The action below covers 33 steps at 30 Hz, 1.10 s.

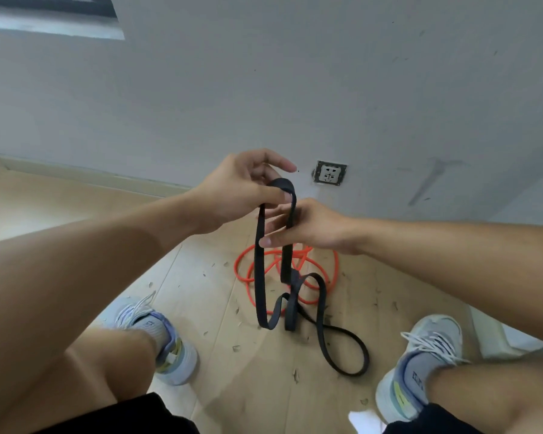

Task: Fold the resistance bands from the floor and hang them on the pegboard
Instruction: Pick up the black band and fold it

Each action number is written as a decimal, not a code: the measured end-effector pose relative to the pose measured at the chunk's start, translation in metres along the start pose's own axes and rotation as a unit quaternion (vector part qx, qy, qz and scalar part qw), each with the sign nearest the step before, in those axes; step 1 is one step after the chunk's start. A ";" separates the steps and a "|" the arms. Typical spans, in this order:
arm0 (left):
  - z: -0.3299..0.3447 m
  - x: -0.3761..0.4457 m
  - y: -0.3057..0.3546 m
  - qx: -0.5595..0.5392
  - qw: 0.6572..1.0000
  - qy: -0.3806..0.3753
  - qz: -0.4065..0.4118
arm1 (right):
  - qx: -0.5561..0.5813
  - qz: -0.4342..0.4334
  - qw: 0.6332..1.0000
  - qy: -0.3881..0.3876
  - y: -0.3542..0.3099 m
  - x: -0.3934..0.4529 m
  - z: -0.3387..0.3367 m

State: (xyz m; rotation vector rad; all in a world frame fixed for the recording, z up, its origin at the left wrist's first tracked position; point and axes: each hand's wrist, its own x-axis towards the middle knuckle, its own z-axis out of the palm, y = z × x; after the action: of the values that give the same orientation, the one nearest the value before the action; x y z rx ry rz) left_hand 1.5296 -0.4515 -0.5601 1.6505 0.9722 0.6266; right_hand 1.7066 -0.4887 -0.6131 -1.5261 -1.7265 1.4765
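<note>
The left hand (239, 189) pinches the top fold of the black band (259, 277); the right hand (308, 227) holds its strands loosely below. Its tail loops on the floor (76, 208) between the shoes (157, 336), touching the orange band (334, 267) near the wall (264, 89).

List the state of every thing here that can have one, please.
black band: top loop held up, lower end trailing on floor
orange band: lying coiled on floor
left hand: pinches black band's top
right hand: fingers on the band's strands
wall socket: nothing plugged in
</note>
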 end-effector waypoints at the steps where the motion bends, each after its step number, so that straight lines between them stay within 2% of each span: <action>1: 0.000 -0.001 0.003 -0.008 1.000 0.001 0.002 | -0.002 0.000 1.000 -0.003 0.000 0.000 0.003; 6: -0.005 -0.005 0.015 -0.081 0.997 0.010 -0.006 | -0.068 -0.031 0.997 0.003 0.002 0.003 0.015; 13: -0.021 -0.002 0.013 -0.092 0.987 0.129 -0.016 | -0.179 -0.036 0.982 0.048 0.024 0.016 0.008; 17: -0.038 0.001 0.021 -0.164 0.964 0.211 -0.011 | -0.270 0.011 0.962 0.048 0.053 0.020 -0.002; 21: -0.059 0.003 0.017 -0.190 0.937 0.293 -0.026 | -0.285 0.065 0.953 0.075 0.066 0.025 -0.015; 25: -0.080 0.010 0.001 -0.192 0.909 0.362 -0.079 | -0.289 0.052 0.950 0.104 0.053 0.030 -0.027; 27: -0.088 0.012 -0.012 -0.173 0.918 0.332 -0.131 | -0.271 0.034 0.951 0.145 0.047 0.028 -0.032; 30: -0.090 0.006 -0.032 -0.057 0.950 0.222 -0.214 | -0.214 -0.004 0.959 0.185 0.036 0.022 -0.037; 33: -0.079 0.002 -0.042 0.045 0.964 0.144 -0.221 | -0.148 -0.012 0.972 0.181 0.019 0.017 -0.035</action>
State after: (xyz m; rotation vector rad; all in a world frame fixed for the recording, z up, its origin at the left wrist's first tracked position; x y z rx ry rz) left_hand 1.4553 -0.4040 -0.5773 1.3722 1.5462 0.5284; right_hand 1.7384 -0.4619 -0.6225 -1.7842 -1.7827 0.8814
